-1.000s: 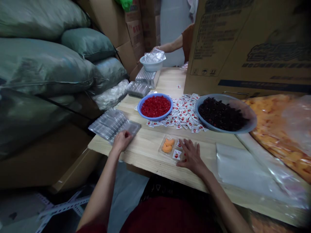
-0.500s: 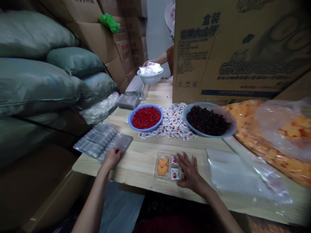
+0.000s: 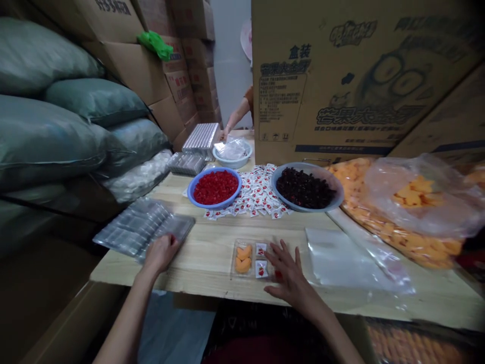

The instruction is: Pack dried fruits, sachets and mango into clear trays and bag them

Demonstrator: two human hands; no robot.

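Note:
My left hand (image 3: 162, 251) is closed in a pinch at the near edge of a stack of clear plastic trays (image 3: 140, 225) on the left of the table. Over the right end of a single clear compartment tray (image 3: 234, 260), my right hand (image 3: 290, 275) lies with its fingers spread. That tray holds orange crescent-shaped pieces (image 3: 243, 259) in its left compartment and small white printed sachets (image 3: 261, 269) in the middle. Something red shows in its right part, mostly covered by my right hand.
Behind the tray are a blue bowl of red pieces (image 3: 215, 188), a sachet pile (image 3: 254, 194) and a bowl of dark pieces (image 3: 305, 188). Clear bags (image 3: 348, 258) and a sack of orange pieces (image 3: 397, 232) lie right. A co-worker's hand (image 3: 226, 132) is near a bowl of packets (image 3: 232, 161).
At the back, the bowl of packets has come down onto the table from the co-worker's hand. My view has turned slightly right. Both my hands keep nearly the same places.

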